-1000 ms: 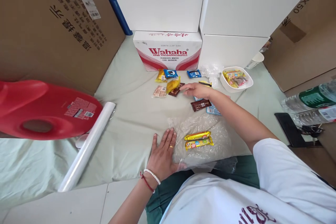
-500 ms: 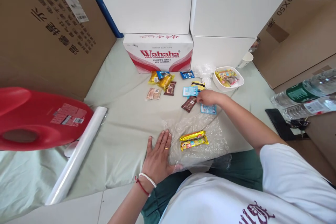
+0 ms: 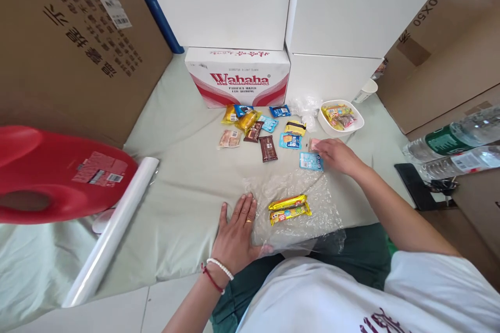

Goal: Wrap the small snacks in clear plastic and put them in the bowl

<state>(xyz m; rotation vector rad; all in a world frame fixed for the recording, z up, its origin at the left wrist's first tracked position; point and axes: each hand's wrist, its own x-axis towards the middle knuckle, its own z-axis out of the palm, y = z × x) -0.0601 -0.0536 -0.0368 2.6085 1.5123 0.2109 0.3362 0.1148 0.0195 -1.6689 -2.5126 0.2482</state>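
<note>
My left hand (image 3: 236,229) lies flat with fingers spread, pressing the left edge of a clear plastic sheet (image 3: 324,208). Two yellow snack bars (image 3: 289,209) lie side by side on that sheet. My right hand (image 3: 339,156) has its fingertips pinched on a small pink packet (image 3: 313,144), partly covered by the fingers. Just below it is a light blue packet (image 3: 311,161). To its left lie another blue packet (image 3: 290,140), a yellow packet with a dark stripe (image 3: 295,127) and a brown packet (image 3: 269,149).
Farther left sit gold packets (image 3: 247,121), a dark brown packet (image 3: 253,131) and a clear-wrapped snack (image 3: 229,139). A white bowl (image 3: 358,124) holds snacks. A Wahaha carton (image 3: 238,78) stands behind. A plastic film roll (image 3: 111,234), red jug (image 3: 58,177) and bottles (image 3: 464,135) flank the sides.
My right hand has moved right, onto the pink packet. A light blue packet now lies by the gold ones, and the brown packet has shifted left. My left hand has stayed put.
</note>
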